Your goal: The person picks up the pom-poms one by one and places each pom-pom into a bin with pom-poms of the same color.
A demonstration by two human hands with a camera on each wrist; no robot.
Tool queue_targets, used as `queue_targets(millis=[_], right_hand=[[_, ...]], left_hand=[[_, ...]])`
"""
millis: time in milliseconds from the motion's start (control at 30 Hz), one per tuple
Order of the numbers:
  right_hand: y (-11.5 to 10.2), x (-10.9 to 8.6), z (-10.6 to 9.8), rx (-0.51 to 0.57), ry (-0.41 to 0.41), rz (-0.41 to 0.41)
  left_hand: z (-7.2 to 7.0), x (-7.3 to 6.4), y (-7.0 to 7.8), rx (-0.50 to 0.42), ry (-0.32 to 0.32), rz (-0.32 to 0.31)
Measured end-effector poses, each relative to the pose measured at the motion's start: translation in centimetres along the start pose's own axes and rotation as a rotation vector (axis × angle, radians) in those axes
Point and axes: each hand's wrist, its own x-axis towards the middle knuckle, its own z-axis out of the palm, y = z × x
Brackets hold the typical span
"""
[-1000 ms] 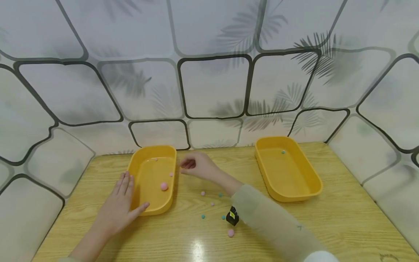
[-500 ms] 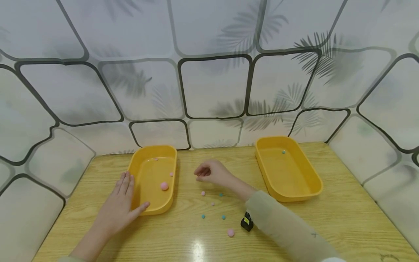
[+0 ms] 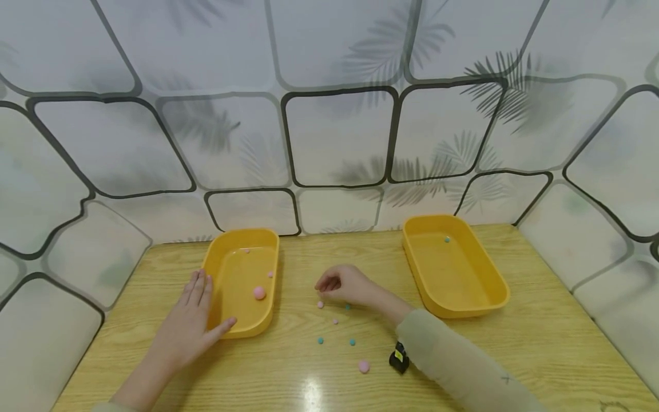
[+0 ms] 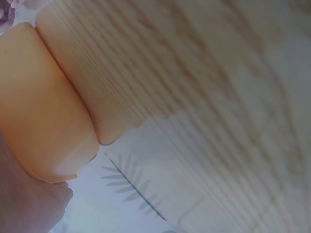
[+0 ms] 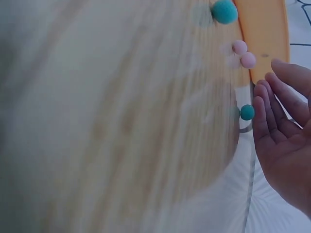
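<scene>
1 high head view, forward and down; 2 close wrist views; tabletop in all 3.

The 2 trays look smooth plastic, the tabletop glossy wood.

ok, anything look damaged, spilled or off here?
Nothing looks damaged or tipped: left tray and right tray stand upright. Pink balls and teal balls loose on the table might suggest a spill, but they're spaced apart, so probably not.

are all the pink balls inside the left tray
No, a pink ball lies on the table, outside the left tray.
</scene>
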Motion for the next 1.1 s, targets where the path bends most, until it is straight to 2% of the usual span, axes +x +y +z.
queue_targets(millis=[433,767,1100], right_hand=[[1.1,-0.5,0.3,-0.003,-0.028,0.008],[1.3,-0.6,0.8,-0.046,-0.027,-0.045],[0.8,-0.8,1.2,-0.117,-0.004,-0.081]], left_hand=[[0.3,0.1,0.0,0.003,-0.001,-0.005],[0.2,0.1,0.1,-0.006,-0.017,-0.01],[0.1,0.1,0.0,0.002,-0.001,-0.001]])
